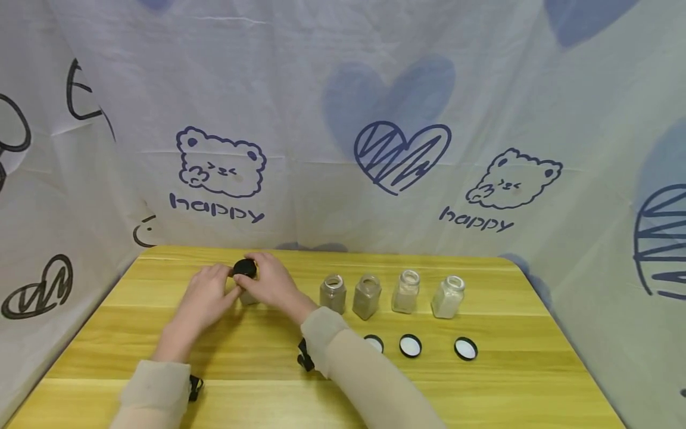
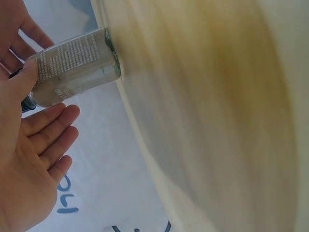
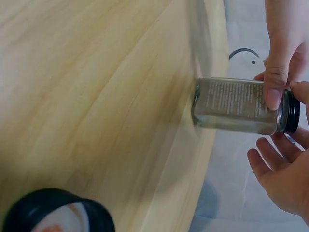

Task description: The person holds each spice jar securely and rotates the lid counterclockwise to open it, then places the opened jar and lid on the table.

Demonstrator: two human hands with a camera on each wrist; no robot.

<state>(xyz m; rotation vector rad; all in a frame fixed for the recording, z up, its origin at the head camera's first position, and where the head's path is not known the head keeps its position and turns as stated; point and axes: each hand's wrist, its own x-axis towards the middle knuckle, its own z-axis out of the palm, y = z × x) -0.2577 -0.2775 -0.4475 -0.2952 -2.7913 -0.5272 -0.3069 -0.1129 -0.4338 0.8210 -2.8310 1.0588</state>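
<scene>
A clear glass jar with printed text and greyish-brown contents stands upright on the left part of the table, a black lid on its top. My left hand holds the jar close to its neck, the thumb lying along the glass in the right wrist view. From the other side my right hand grips the lid between thumb and fingers, its other fingers spread beside the jar. The fingers partly hide the lid. In the left wrist view the jar has its base on the tabletop.
Several lidless glass jars stand in a row to the right, with powdery contents from brown to white. Black lids lie white side up in front of them; my right forearm partly covers one lid. A printed cloth hangs behind the table.
</scene>
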